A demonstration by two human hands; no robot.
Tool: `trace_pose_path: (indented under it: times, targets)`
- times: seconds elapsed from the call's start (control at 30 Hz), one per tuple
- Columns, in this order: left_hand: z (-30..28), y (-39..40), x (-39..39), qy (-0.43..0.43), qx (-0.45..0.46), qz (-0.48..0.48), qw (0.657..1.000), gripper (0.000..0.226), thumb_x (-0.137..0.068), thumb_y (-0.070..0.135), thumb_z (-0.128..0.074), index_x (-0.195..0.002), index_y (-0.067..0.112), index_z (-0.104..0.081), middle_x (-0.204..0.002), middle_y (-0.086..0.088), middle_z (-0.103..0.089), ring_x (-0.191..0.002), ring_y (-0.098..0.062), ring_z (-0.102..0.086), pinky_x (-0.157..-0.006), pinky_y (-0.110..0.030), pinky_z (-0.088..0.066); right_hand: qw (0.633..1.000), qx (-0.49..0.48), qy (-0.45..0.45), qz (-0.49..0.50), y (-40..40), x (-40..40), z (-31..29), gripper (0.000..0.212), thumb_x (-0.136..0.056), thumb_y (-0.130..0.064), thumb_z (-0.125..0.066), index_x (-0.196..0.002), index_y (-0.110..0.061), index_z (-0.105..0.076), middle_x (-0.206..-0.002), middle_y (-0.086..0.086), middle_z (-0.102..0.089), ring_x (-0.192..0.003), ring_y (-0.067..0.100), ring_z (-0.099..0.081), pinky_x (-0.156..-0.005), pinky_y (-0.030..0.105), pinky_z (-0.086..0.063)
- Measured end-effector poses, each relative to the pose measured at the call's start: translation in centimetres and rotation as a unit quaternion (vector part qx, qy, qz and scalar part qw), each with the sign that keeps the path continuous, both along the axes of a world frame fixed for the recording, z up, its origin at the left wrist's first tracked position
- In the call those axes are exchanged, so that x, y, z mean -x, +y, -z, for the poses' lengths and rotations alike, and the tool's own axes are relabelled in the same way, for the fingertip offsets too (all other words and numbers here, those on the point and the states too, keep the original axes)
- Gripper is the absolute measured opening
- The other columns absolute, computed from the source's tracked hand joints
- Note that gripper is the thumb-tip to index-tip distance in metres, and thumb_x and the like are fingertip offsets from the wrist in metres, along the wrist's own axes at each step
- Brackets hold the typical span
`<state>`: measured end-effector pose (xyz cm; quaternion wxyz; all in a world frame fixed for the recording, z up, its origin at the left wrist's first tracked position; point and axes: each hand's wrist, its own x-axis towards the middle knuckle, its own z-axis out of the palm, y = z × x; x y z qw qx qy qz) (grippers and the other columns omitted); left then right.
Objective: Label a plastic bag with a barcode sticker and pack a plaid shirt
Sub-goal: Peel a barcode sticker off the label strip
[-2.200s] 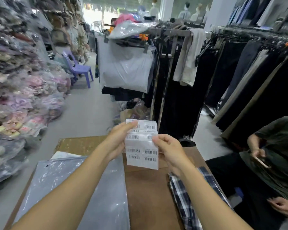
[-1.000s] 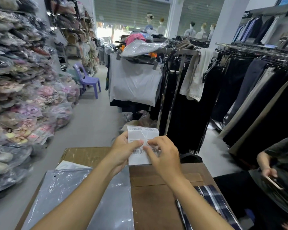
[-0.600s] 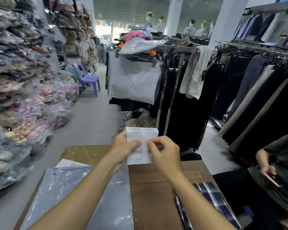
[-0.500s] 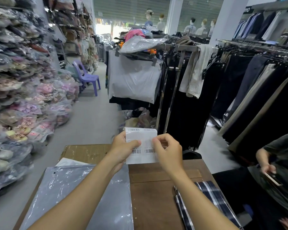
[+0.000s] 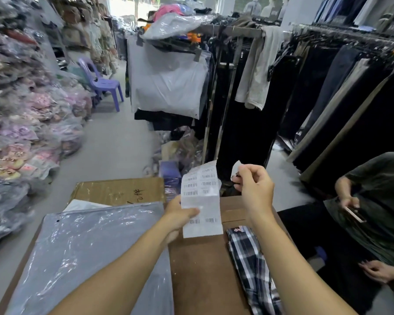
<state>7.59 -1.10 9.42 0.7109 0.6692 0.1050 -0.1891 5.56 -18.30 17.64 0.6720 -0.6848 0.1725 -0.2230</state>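
Note:
My left hand [image 5: 180, 218] grips a white sheet of barcode stickers [image 5: 201, 198] by its lower left edge, holding it upright above the brown table [image 5: 200, 273]. My right hand [image 5: 254, 189] is to the right of the sheet, pinching a single peeled barcode sticker [image 5: 236, 169] between thumb and fingers. A grey translucent plastic bag [image 5: 87, 253] lies flat on the table's left half under my left forearm. A folded dark plaid shirt [image 5: 251, 264] lies on the table's right side, partly hidden by my right forearm.
A flattened cardboard box [image 5: 118, 189] lies at the table's far edge. A seated person [image 5: 378, 214] with a phone is close at the right. Racks of dark clothes [image 5: 328, 98] stand behind, bagged goods [image 5: 21, 133] pile up at left, and a purple chair [image 5: 100, 83] stands in the aisle.
My right hand has peeled one sticker off the sheet and pulled away to the right. The sheet now hangs in my left hand alone, and my view has tilted down.

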Motion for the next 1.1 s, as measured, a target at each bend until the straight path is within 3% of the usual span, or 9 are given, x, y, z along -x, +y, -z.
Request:
trace_pose_path:
  times: [0.17,0.27,0.43,0.7,0.83,0.9,0.97,1.03,1.1]
  targets:
    - [5.8,-1.6,2.6,0.042,-0.124,0.021,0.991,0.06,-0.077,-0.008,-0.074,-0.13,0.006,-0.05,-0.133,-0.013,-0.061,-0.117,-0.028,-0.061,-0.095,-0.042,-0.054,0.998,0.026,0.041,-0.042,-0.1,0.8,2.5,0.007,-0.093,-0.023,-0.064,-0.088,-0.02,-0.068,-0.084,0.001,-0.073,-0.076,0.009,-0.071,-0.083,0.045,-0.06]
    - [7.0,-2.2,3.3,0.009,-0.246,0.042,0.968,0.094,-0.074,0.002,-0.08,-0.147,0.014,-0.022,-0.145,-0.011,-0.045,-0.129,-0.029,-0.049,-0.096,-0.03,-0.044,0.996,0.042,0.062,-0.059,0.1,1.3,3.6,0.009,-0.092,-0.024,-0.065,-0.087,-0.018,-0.069,-0.079,0.0,-0.074,-0.079,0.017,-0.072,-0.086,0.049,-0.059]
    - [8.4,-2.3,4.0,-0.075,-0.368,0.117,0.919,0.128,-0.078,0.008,-0.077,-0.15,0.023,0.027,-0.153,-0.012,-0.04,-0.127,-0.033,-0.052,-0.093,-0.036,-0.045,0.99,0.069,0.088,-0.09,0.7,2.0,4.6,0.011,-0.09,-0.023,-0.066,-0.087,-0.014,-0.07,-0.075,0.004,-0.074,-0.082,0.027,-0.07,-0.084,0.052,-0.059]
    - [10.2,-1.8,5.0,-0.085,-0.591,0.243,0.765,0.097,-0.059,0.075,-0.071,-0.139,0.035,-0.034,-0.123,-0.005,-0.035,-0.115,-0.025,-0.039,-0.091,-0.036,-0.041,0.981,0.097,0.123,-0.115,0.3,2.5,6.4,0.018,-0.089,-0.031,-0.069,-0.084,-0.014,-0.069,-0.081,0.001,-0.074,-0.084,0.023,-0.07,-0.083,0.053,-0.058]
    - [10.1,-2.6,5.8,-0.116,-0.617,0.245,0.739,0.095,-0.045,0.084,-0.068,-0.12,0.029,-0.047,-0.114,-0.003,-0.033,-0.106,-0.022,-0.032,-0.088,-0.035,-0.034,0.977,0.107,0.134,-0.126,0.3,2.5,7.4,0.018,-0.089,-0.035,-0.07,-0.082,-0.018,-0.069,-0.087,-0.005,-0.075,-0.084,0.014,-0.07,-0.077,0.04,-0.06]
    - [9.5,-2.9,6.0,-0.119,-0.599,0.239,0.755,0.09,-0.048,0.084,-0.067,-0.116,0.028,-0.045,-0.115,-0.002,-0.034,-0.107,-0.022,-0.034,-0.09,-0.035,-0.036,0.975,0.124,0.129,-0.129,0.4,2.5,7.8,0.016,-0.09,-0.032,-0.07,-0.081,-0.019,-0.068,-0.082,-0.008,-0.073,-0.075,0.002,-0.066,-0.067,0.024,-0.053]
    - [8.2,-2.9,5.6,-0.145,-0.529,0.187,0.815,0.071,-0.065,0.074,-0.068,-0.115,0.026,-0.049,-0.114,0.0,-0.039,-0.109,-0.021,-0.04,-0.089,-0.033,-0.041,0.974,0.144,0.12,-0.129,0.5,2.6,8.1,0.014,-0.091,-0.028,-0.069,-0.08,-0.02,-0.067,-0.078,-0.009,-0.071,-0.066,-0.005,-0.06,-0.059,0.011,-0.044]
    - [6.2,-2.6,4.5,-0.136,-0.365,0.087,0.917,0.041,-0.084,0.054,-0.065,-0.104,0.019,-0.061,-0.104,0.003,-0.053,-0.099,-0.017,-0.055,-0.077,-0.026,-0.046,0.971,0.168,0.102,-0.135,1.0,2.8,8.2,0.011,-0.092,-0.023,-0.066,-0.082,-0.02,-0.066,-0.079,-0.009,-0.069,-0.069,-0.003,-0.061,-0.06,0.012,-0.045]
    - [3.7,-2.0,3.2,-0.022,-0.123,-0.008,0.992,0.037,-0.092,0.049,-0.058,-0.091,0.014,-0.069,-0.086,0.001,-0.067,-0.079,-0.016,-0.065,-0.065,-0.022,-0.049,0.959,0.228,0.082,-0.147,1.8,3.1,8.3,0.009,-0.094,-0.022,-0.062,-0.086,-0.019,-0.065,-0.086,-0.007,-0.068,-0.081,0.007,-0.064,-0.069,0.025,-0.052]
